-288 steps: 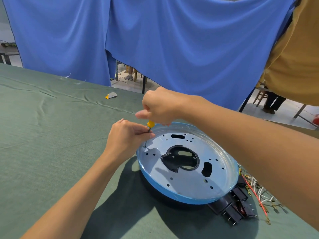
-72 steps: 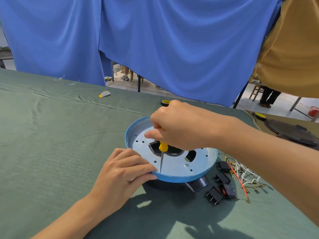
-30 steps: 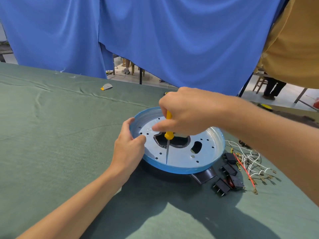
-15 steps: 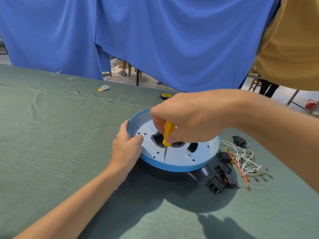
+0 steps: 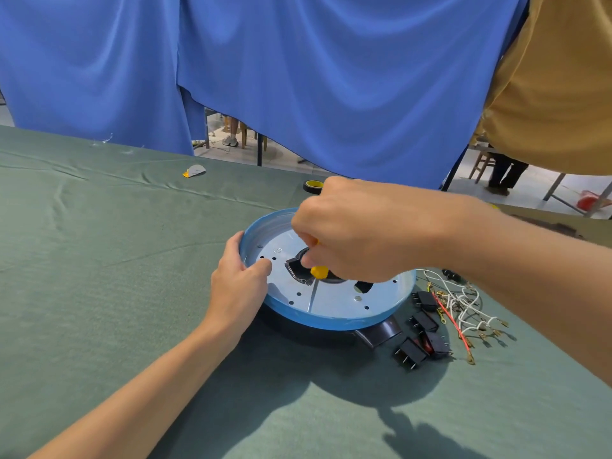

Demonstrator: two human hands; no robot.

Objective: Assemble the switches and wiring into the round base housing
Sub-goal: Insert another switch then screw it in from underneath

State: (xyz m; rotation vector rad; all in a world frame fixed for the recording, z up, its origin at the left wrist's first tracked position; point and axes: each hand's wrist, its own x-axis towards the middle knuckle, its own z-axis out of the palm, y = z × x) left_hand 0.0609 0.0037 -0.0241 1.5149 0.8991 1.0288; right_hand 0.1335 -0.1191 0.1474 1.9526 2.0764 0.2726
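Observation:
The round base housing point(image 5: 334, 306) lies on the green cloth, blue-rimmed with a silver perforated plate and a black centre opening. My right hand point(image 5: 357, 230) grips a yellow-handled screwdriver point(image 5: 318, 272) whose shaft points down onto the plate's near side. My left hand point(image 5: 236, 283) holds the housing's left rim, thumb over the edge and fingers outside. Several black switches point(image 5: 420, 336) lie on the cloth right of the housing, next to a tangle of white and red wires point(image 5: 462, 306) with brass terminals.
A roll of black-and-yellow tape point(image 5: 313, 186) sits behind the housing. A small grey-and-yellow scrap point(image 5: 194, 170) lies far back left. Blue curtains point(image 5: 298, 77) hang behind the table, and a person in a tan shirt point(image 5: 556, 84) stands at the right.
My right hand has dropped lower over the plate's centre with the screwdriver, hiding more of its handle. My left hand stays on the left rim.

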